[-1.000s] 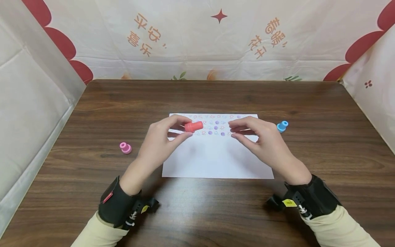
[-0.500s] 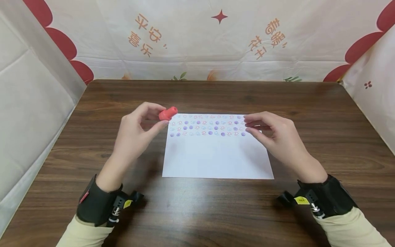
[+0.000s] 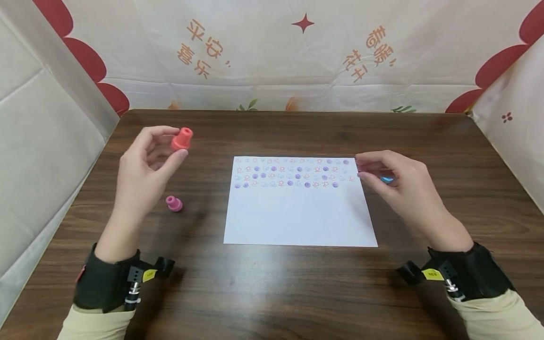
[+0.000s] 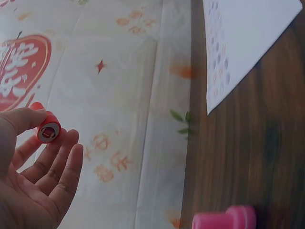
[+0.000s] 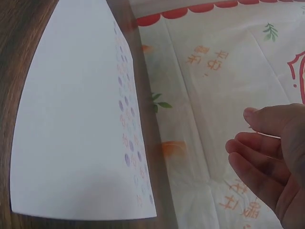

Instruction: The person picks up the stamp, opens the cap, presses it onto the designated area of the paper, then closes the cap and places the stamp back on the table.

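Observation:
A small red stamp [image 3: 182,139] is pinched between the thumb and fingers of my left hand [image 3: 142,165], raised over the table's left side. In the left wrist view, the round printing face of the red stamp [image 4: 49,132] shows. Below that hand a pink stamp [image 3: 174,204] stands on the table. My right hand [image 3: 403,184] hovers by the paper's upper right corner, fingers loosely bent and holding nothing. Behind it a blue stamp [image 3: 387,180] is mostly hidden. The white paper [image 3: 297,217] bears rows of small purple, red and blue prints along its far part.
The brown wooden table [image 3: 272,283] reaches back to a pale printed cloth [image 3: 272,56] hanging behind it. More cloth hangs at the left and right sides. Each wrist wears a black strap with a camera.
My left hand has carried the red stamp left and away from the paper, tilting it more upright. My right hand has moved right to the paper's edge, now covering most of the blue stamp.

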{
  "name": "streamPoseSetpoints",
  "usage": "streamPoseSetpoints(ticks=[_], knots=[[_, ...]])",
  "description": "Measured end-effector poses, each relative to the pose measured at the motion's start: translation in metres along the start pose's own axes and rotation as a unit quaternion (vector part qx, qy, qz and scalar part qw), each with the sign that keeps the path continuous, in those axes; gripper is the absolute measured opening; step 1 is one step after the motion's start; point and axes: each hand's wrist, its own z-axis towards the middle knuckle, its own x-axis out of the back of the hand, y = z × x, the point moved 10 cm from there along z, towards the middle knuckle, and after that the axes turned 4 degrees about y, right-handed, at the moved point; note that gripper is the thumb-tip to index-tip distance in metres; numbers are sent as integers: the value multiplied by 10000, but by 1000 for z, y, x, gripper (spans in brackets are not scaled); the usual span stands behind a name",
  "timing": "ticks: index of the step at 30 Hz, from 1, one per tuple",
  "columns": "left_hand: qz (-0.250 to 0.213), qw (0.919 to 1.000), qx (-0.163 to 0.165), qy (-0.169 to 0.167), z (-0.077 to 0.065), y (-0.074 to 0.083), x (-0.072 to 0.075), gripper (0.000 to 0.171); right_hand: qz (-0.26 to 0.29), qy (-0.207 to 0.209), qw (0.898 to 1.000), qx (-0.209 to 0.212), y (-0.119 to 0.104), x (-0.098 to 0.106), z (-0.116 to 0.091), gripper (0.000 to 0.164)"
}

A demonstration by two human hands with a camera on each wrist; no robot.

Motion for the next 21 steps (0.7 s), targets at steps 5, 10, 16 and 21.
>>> streamPoseSetpoints(ticks=[5, 10, 16, 21], knots=[[119, 9997, 61, 212, 0, -11, 16, 38, -50, 97, 9999, -36, 8, 9, -2, 42], [338, 9987, 295, 253, -1, -25, 24, 38, -159, 138, 9996, -191, 18, 15, -4, 41], [735, 9961, 418, 264, -3, -38, 28, 35, -228, 153, 9991, -327, 30, 19, -7, 41], [1152, 9912, 655, -49, -6, -52, 27, 37, -224, 160, 9988, -417, 38, 21, -9, 42]])
